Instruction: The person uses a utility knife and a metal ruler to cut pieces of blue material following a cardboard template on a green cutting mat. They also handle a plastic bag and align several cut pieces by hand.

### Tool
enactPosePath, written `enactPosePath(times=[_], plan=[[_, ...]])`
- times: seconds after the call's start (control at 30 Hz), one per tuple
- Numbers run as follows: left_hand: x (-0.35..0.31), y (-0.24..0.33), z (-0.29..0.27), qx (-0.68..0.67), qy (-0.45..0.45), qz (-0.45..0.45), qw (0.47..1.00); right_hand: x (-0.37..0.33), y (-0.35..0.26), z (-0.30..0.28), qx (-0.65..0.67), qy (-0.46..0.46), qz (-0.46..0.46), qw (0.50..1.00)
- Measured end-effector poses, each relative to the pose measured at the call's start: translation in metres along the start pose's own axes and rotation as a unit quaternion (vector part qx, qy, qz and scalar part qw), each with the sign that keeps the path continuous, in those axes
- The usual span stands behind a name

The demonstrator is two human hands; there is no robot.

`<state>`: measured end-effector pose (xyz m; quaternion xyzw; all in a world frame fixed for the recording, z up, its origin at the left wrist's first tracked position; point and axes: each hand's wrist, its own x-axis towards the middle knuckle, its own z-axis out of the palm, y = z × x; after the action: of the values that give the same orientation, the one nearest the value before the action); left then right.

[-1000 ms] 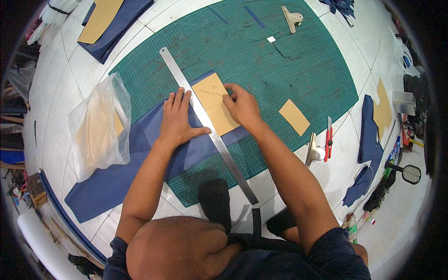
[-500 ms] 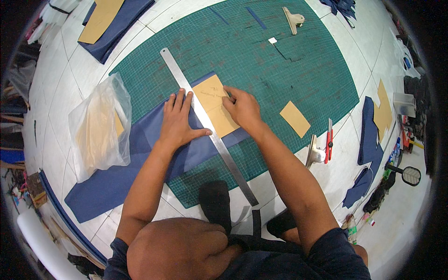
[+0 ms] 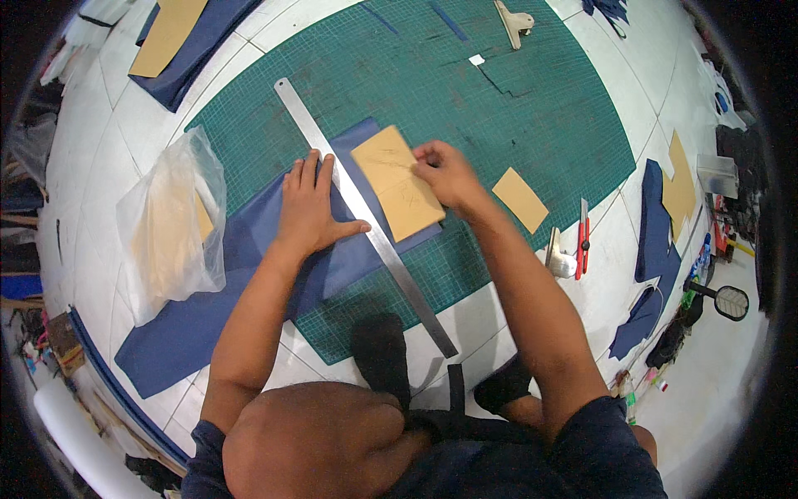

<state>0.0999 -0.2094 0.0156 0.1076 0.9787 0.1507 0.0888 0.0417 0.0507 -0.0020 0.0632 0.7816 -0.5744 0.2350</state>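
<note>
My left hand (image 3: 309, 206) lies with its fingers spread, pressing on a long steel ruler (image 3: 366, 214) and the navy fabric (image 3: 249, 241) beneath. Thumb and fingers of my right hand (image 3: 449, 176) pinch the right edge of a tan card pattern piece (image 3: 397, 185) with handwriting on it. This card is lifted or tilted just right of the ruler, over the end of the fabric. Under the ruler and part of the fabric is a green cutting mat (image 3: 274, 133). A smaller tan card (image 3: 521, 200) rests on the mat beyond my right hand.
A red cutter knife (image 3: 583, 241) and a metal clip (image 3: 560, 254) lie at the mat's right edge; another clip (image 3: 514, 25) is at the far side. A plastic bag of card pieces (image 3: 173, 229) sits left. Navy fabric with card (image 3: 657, 224) lies on the right floor.
My right hand has pulled the card to the right, away from the ruler, and tilted it, baring fabric beside the ruler. My left hand stays on the ruler. The whole view shifted slightly.
</note>
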Motion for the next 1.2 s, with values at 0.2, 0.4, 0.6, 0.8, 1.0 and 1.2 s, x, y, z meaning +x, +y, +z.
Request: enactPosePath(times=[0.2, 0.4, 0.6, 0.8, 1.0, 1.2], plan=[[-0.001, 0.002, -0.004, -0.003, -0.011, -0.005, 1.000, -0.078, 0.044, -0.039, -0.066, -0.028, 0.053, 0.996], [-0.001, 0.004, -0.006, -0.003, -0.025, -0.013, 1.000, -0.119, 0.028, 0.003, -0.179, 0.081, -0.003, 0.980], [0.001, 0.004, -0.005, 0.000, -0.022, -0.002, 1.000, -0.123, 0.049, 0.011, -0.228, 0.127, -0.122, 0.958], [0.001, 0.004, -0.005, -0.001, -0.018, -0.003, 1.000, -0.130, 0.041, 0.017, -0.273, 0.122, -0.107, 0.948], [0.002, 0.006, -0.005, 0.006, -0.004, 0.008, 1.000, -0.135, 0.039, 0.017, -0.259, 0.123, -0.114, 0.951], [-0.001, 0.004, -0.002, 0.006, 0.002, 0.004, 1.000, -0.134, 0.041, 0.017, -0.254, 0.120, -0.123, 0.952]])
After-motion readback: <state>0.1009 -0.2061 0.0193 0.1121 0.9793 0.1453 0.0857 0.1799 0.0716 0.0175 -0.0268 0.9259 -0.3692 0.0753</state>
